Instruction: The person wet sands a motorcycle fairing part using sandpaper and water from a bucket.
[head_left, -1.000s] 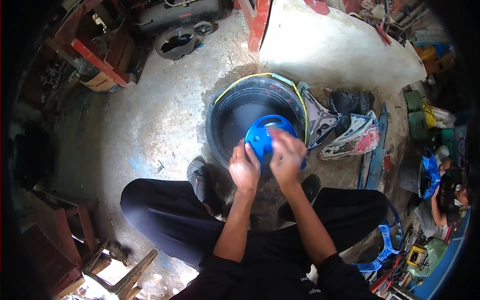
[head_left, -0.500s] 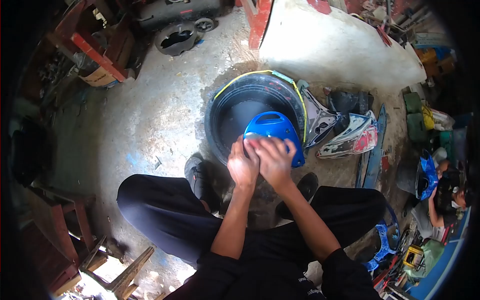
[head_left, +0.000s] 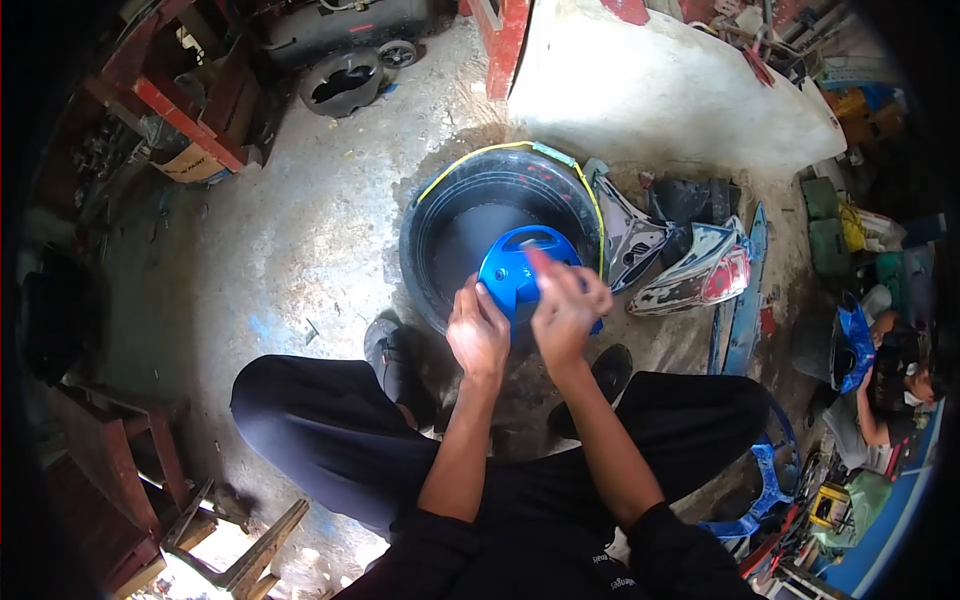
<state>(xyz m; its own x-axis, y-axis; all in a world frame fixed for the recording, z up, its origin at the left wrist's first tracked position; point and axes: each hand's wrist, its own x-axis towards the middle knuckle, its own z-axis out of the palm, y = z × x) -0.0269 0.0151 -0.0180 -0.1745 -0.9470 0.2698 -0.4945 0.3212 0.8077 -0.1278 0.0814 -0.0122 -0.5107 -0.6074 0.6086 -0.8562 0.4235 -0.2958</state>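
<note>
A glossy blue panel [head_left: 510,272] with a slot near its top leans over the near rim of a black bucket [head_left: 428,285] that has a yellow handle. My left hand [head_left: 477,328] grips the panel's left edge, fingers wrapped against it. My right hand [head_left: 566,305] is over the panel's right part, its fingers closed round a small reddish piece [head_left: 539,262], partly hidden and blurred. Dark liquid seems to lie at the bottom of the bucket.
Sanded white and red panels [head_left: 700,275] and a long blue strip [head_left: 745,290] lie right of the bucket. Another person [head_left: 898,385] holds a blue part at the far right. A grey basin [head_left: 343,82] stands at the upper left, wooden stools [head_left: 120,440] at the lower left.
My right hand has moved up and right across the panel with the small reddish piece, away from my left hand. More of the panel's left part shows.
</note>
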